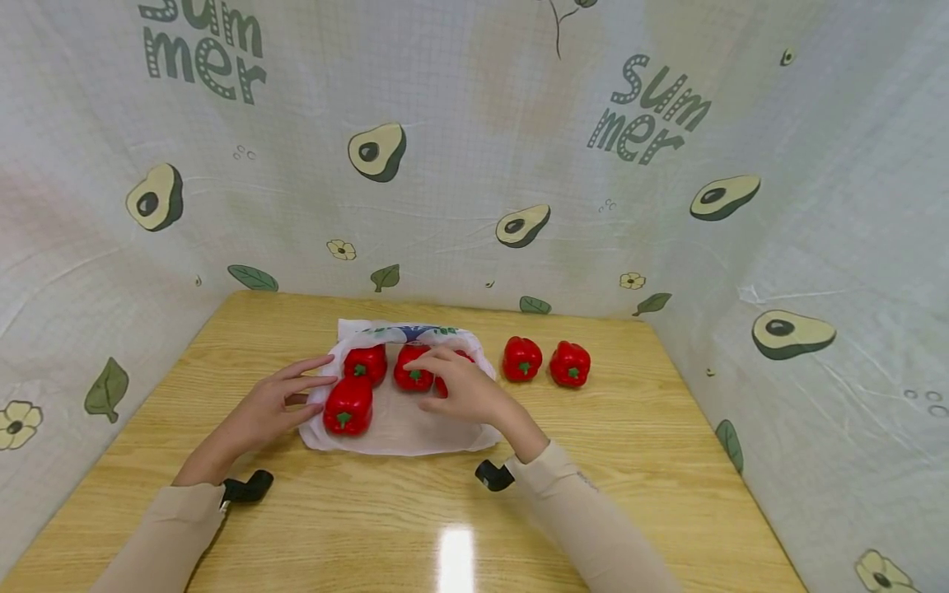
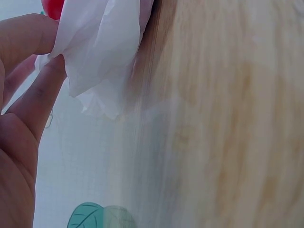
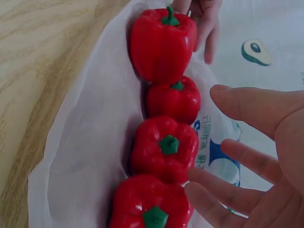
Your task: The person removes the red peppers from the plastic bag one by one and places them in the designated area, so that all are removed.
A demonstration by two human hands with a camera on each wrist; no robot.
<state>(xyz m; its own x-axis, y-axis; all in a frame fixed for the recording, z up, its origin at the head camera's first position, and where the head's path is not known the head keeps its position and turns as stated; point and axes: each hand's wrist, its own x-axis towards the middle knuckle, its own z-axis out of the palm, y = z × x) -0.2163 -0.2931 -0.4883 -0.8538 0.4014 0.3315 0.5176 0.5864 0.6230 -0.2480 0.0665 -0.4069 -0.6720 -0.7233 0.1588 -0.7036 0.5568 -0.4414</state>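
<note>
A white plastic bag [image 1: 404, 424] with blue and green print lies on the table, its mouth spread open toward me. Inside it sit several red bell peppers [image 1: 348, 406] with green stems, lined up in a row in the right wrist view, the nearest a pepper [image 3: 152, 204] low in that view. My left hand [image 1: 270, 408] pinches the bag's left edge between thumb and fingers, plainest in the left wrist view. Over the bag's right part reaches my right hand [image 1: 467, 391], fingers spread and holding nothing. Its fingertips are close to the peppers; contact is unclear. It partly hides the rightmost pepper.
Two more red bell peppers, one [image 1: 522, 358] beside the bag and another [image 1: 569, 364] farther right, stand on the wooden table [image 1: 615, 461]. A printed cloth [image 1: 460, 189] hangs behind the table and along both sides. Black wrist mounts [image 1: 248, 487] stick out near both sleeves.
</note>
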